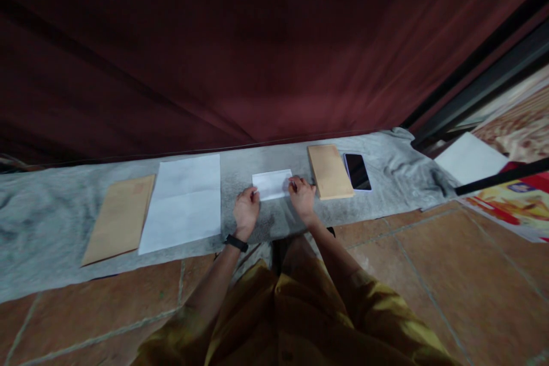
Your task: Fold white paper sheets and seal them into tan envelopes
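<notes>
A white sheet of paper, folded into a small flat rectangle [271, 184], lies in front of me on the grey cloth. My left hand [247, 209] pinches its left edge between thumb and fingers, a dark band on the wrist. At the paper's right edge my right hand [302, 194] is closed the same way. Just right of that hand is a stack of brown envelopes [330, 171]. To the left lie larger white sheets [184, 203] with faint fold creases, and beyond them another brown envelope pile [120, 217].
A phone [357, 172] with a dark screen lies right of the envelopes. The grey cloth [38, 223] covers a long narrow surface against a dark red curtain [257, 57]. Dark metal bars [484, 74] and a colourful printed box [514, 200] are at the right. Below is tiled floor [463, 257].
</notes>
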`<state>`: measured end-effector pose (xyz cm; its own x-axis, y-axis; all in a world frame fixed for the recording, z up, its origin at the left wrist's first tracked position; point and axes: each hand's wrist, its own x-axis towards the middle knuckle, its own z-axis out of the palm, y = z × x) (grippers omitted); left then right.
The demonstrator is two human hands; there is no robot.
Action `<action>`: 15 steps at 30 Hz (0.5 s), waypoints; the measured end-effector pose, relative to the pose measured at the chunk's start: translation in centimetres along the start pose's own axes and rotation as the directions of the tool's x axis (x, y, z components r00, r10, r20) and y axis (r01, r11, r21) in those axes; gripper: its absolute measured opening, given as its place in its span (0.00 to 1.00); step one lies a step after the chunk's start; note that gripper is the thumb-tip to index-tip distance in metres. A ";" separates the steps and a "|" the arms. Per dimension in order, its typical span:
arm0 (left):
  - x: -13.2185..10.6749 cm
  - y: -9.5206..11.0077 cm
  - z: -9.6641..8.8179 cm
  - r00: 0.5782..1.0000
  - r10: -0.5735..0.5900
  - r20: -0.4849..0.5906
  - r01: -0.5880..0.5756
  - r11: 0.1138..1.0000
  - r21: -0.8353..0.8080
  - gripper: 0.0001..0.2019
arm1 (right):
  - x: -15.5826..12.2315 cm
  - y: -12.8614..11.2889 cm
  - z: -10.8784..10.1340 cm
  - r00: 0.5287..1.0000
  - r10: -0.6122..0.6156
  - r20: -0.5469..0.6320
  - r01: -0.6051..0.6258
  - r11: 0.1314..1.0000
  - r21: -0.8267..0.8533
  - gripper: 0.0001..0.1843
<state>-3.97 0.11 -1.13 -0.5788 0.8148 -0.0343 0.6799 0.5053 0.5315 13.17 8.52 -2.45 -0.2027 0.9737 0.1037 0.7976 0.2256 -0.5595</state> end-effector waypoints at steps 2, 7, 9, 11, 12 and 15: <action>0.1 0.0 0.0 1.000 -0.003 0.005 0.003 1.000 0.001 0.14 | 0.1 0.0 0.0 1.000 0.000 0.000 0.000 1.000 -0.003 0.14; 0.1 0.3 -0.2 0.999 -0.029 0.024 0.029 1.000 0.010 0.15 | 0.1 -0.1 0.0 1.000 0.001 0.009 -0.001 1.000 -0.021 0.14; 0.1 0.3 -0.3 0.999 -0.032 0.025 0.032 0.999 0.017 0.15 | 0.1 -0.1 0.0 1.000 0.005 0.006 -0.005 1.000 -0.025 0.14; 0.1 0.3 -0.2 0.999 -0.029 0.021 0.029 0.999 0.022 0.16 | 0.1 -0.1 0.0 1.000 0.004 0.005 -0.003 1.000 -0.025 0.14; 0.1 0.3 -0.2 1.000 -0.026 0.017 0.025 0.999 0.023 0.16 | 0.1 -0.1 0.0 1.000 0.002 0.006 -0.002 1.000 -0.024 0.14; 0.2 0.3 -0.2 1.000 -0.024 0.007 0.024 0.999 0.032 0.15 | 0.1 0.0 0.1 1.000 -0.002 0.010 0.002 1.000 -0.023 0.14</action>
<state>-3.94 0.35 -0.84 -0.5921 0.8041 -0.0529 0.6797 0.5337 0.5031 13.10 8.62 -2.48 -0.2097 0.9730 0.0964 0.8101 0.2281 -0.5401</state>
